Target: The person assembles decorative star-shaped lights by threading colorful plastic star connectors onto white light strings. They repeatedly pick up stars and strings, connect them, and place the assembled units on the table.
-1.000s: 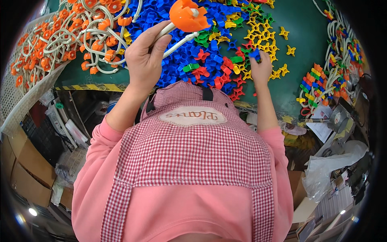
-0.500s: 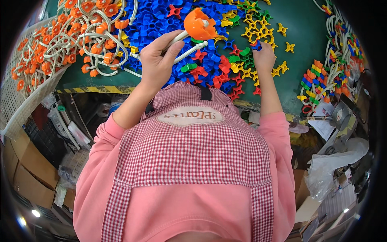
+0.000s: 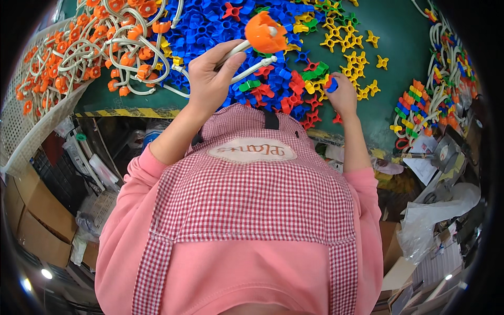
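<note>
My left hand is closed around a white rope, whose loose end points right below the fingers. A jagged orange plastic cup sits on the rope's upper end, just beyond my fingertips. Lower and to the right, my right hand pinches small plastic pieces, with blue and red showing at the fingertips. Green and yellow pieces lie right beside those fingers; whether they are joined to the held ones I cannot tell. A big pile of blue pieces lies between and behind my hands.
White ropes with orange cups heap at the left, partly over a white plastic basket. Yellow pieces are scattered on the green table. At the right edge lie ropes strung with coloured pieces.
My right hand has drawn back toward me, bringing the blue and red pieces with it. My left hand, still holding the rope, has shifted slightly right, and the orange cup has tilted.
</note>
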Motion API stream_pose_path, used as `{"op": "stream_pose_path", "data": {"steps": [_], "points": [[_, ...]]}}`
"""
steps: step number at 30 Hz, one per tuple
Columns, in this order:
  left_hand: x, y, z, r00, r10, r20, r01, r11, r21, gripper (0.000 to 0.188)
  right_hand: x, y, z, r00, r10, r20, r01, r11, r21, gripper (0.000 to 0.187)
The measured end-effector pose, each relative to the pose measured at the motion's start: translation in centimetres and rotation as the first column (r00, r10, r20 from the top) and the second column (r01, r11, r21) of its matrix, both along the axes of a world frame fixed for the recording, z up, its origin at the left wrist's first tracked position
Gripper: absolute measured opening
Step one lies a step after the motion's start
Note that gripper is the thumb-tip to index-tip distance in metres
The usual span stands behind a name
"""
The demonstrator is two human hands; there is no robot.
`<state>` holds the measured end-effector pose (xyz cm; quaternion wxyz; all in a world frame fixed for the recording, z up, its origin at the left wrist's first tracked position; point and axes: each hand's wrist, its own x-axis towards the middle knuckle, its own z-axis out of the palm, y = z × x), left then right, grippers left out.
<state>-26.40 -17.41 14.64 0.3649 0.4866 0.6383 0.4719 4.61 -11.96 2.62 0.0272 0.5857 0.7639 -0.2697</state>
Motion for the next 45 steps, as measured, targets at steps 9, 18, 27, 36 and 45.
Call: {"op": "stream_pose_path", "data": {"steps": [9, 18, 27, 36, 45], "points": [[1.2, 0.1, -0.1, 0.997, -0.084, -0.002, 0.083, 0.995, -0.052, 0.025, 0.6, -1.7, -0.8, 0.999, 0.024, -0.049, -0.025, 0.999, -0.020, 0.029], [2.6, 0.2, -0.5, 0.984, -0.113, 0.138, 0.133, 0.981, -0.140, 0.025, 0.5, -2.1, 2.1, 0.859, -0.483, -0.173, 0.410, 0.848, -0.336, 0.030], [4.0, 1.1, -1.3, 0.953, -0.206, 0.222, 0.239, 0.962, -0.131, 0.026, -2.8, -2.2, 6.8, -0.013, -0.940, -0.342, -0.006, 0.342, -0.940, 0.028], [3.7, 1.2, -1.6, 0.940, -0.297, 0.166, 0.312, 0.947, -0.077, 0.024, -3.9, -2.5, 9.0, 0.593, -0.567, -0.572, 0.014, 0.718, -0.696, 0.030], [3.2, 1.4, -0.2, 0.869, -0.479, 0.125, 0.479, 0.877, 0.036, 0.020, -4.9, -2.0, 8.2, 0.792, -0.071, -0.606, -0.017, 0.990, -0.138, 0.033]]}}
